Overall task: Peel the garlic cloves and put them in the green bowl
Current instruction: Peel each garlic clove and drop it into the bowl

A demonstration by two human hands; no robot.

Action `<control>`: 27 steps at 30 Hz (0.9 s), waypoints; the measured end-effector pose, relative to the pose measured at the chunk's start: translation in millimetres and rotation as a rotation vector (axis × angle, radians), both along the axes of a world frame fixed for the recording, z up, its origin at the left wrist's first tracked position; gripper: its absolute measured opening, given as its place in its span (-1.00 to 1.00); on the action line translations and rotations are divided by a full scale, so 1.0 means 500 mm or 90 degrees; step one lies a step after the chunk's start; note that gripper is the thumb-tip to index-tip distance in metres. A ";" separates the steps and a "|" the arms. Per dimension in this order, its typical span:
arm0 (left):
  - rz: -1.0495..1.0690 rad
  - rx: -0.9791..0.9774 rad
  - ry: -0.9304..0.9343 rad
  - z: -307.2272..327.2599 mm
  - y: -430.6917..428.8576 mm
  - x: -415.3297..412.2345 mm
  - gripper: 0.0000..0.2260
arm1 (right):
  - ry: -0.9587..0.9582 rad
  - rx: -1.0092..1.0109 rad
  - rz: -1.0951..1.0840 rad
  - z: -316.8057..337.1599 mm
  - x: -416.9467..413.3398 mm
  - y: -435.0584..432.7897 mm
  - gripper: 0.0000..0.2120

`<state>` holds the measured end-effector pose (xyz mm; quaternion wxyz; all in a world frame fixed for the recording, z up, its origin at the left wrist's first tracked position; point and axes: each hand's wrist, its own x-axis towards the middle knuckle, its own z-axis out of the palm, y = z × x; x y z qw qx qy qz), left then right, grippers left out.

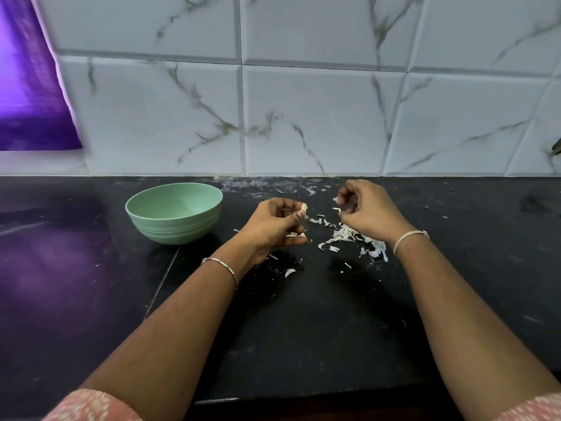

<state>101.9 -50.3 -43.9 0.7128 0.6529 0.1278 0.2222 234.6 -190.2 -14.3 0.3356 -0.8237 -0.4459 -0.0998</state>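
At frame centre the left hand (273, 226) pinches a small pale garlic clove (304, 207) right of the round pale-green plastic bowl (176, 230), the right hand (365, 212) nips a white peel strip (336, 209) in curled fingers, and a loose pinch could drop the clove among the scattered white peelings (353, 235).

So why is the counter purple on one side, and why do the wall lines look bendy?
Head view: the glossy counter mirrors the glowing purple sheet at the left; same view, the wide-angle lens curves the tile joints near the edges; the left hand's garlic clove looks sharp.
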 end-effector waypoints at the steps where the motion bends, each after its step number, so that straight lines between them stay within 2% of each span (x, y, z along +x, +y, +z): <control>1: 0.002 0.002 -0.001 0.000 0.000 0.001 -0.89 | 0.028 0.011 0.027 0.000 -0.005 0.003 -0.83; 3: 0.008 0.005 -0.001 0.002 -0.001 0.001 -0.90 | 0.061 0.026 0.050 -0.003 -0.015 0.011 -0.96; 6: 0.011 0.002 -0.006 0.005 -0.003 0.002 -0.92 | 0.095 0.043 0.054 -0.012 -0.025 0.024 -0.87; 9: 0.020 0.010 -0.012 0.004 -0.001 0.002 -0.90 | 0.183 0.095 0.107 -0.021 -0.030 0.037 -0.80; 12: 0.018 0.041 -0.024 0.001 0.002 0.002 -0.88 | 0.278 0.152 0.114 -0.025 -0.038 0.045 -0.92; 15: 0.034 0.056 -0.029 -0.002 0.003 0.004 -0.91 | 0.342 0.183 0.118 -0.026 -0.050 0.047 -0.95; 23: 0.046 0.042 -0.034 0.001 0.002 0.007 -0.97 | 0.422 0.242 0.106 -0.023 -0.064 0.047 -0.98; 27: 0.048 0.070 -0.020 0.000 0.003 0.008 -0.94 | 0.420 0.248 0.094 -0.021 -0.071 0.047 -0.92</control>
